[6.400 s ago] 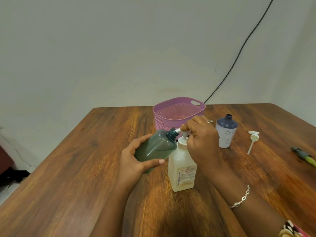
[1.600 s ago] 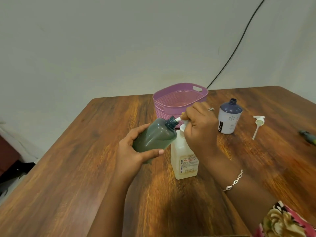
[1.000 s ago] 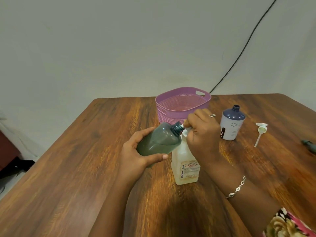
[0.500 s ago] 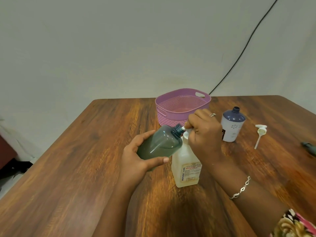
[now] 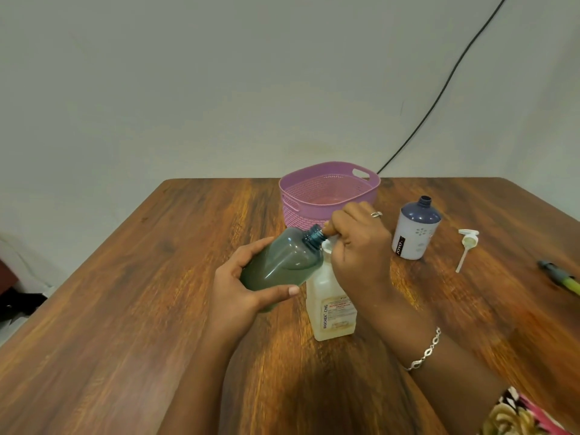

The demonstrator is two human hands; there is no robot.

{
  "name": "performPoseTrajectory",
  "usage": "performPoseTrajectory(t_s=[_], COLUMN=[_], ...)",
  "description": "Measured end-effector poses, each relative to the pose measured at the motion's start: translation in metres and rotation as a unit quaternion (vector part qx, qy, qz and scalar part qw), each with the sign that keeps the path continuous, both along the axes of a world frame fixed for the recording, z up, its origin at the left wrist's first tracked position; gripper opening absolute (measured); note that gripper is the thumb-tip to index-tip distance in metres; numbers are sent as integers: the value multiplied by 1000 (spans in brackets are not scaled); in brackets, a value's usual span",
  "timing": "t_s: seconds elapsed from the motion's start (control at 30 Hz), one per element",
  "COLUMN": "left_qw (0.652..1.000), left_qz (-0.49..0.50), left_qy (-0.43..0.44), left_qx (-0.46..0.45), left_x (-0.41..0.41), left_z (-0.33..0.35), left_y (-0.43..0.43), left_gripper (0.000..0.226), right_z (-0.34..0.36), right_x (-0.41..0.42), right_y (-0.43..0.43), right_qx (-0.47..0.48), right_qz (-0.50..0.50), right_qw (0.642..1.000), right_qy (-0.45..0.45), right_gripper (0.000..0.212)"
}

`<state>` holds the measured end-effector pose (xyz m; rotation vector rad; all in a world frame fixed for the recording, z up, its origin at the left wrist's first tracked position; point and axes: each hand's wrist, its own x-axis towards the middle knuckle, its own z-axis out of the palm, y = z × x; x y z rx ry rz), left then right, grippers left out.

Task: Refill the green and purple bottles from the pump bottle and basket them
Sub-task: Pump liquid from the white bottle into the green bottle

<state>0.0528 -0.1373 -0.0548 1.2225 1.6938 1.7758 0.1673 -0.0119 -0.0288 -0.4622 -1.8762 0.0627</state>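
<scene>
Change: little — left hand (image 5: pixel 238 296) still wraps tilted green bottle (image 5: pixel 282 262) | right hand (image 5: pixel 361 246) curled over pump bottle (image 5: pixel 329 302) top | refill likely ongoing

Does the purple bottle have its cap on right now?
No, the purple bottle stands with its threaded neck bare, and a white pump cap lies apart from it on the table.
</scene>
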Motion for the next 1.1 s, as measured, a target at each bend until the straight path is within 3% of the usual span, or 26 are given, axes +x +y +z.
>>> performPoseTrajectory(t_s=[0.13, 0.4, 0.63, 0.9, 1.1], left_qw=[1000, 1000, 1000, 1000, 1000], left_qz=[-4, -5, -13, 0, -7], left_qy=[1, 4, -2, -4, 1], left_qx=[1, -1, -1, -10, 0], left_x=[-2, 3, 5, 6, 3], left_z=[4, 2, 7, 4, 6], left_y=[-2, 4, 1, 2, -1], left_gripper=[80, 72, 74, 70, 76], right_z=[12, -6, 14, -6, 9], right_x=[8, 7, 16, 10, 18], right_y=[6, 2, 12, 3, 7], right_qx=[-36, 0, -5, 4, -44], right_qz=[29, -7, 41, -11, 49], right_qw=[998, 999, 999, 1000, 997], right_qy=[39, 36, 6, 21, 43], right_gripper=[24, 24, 26, 23, 27])
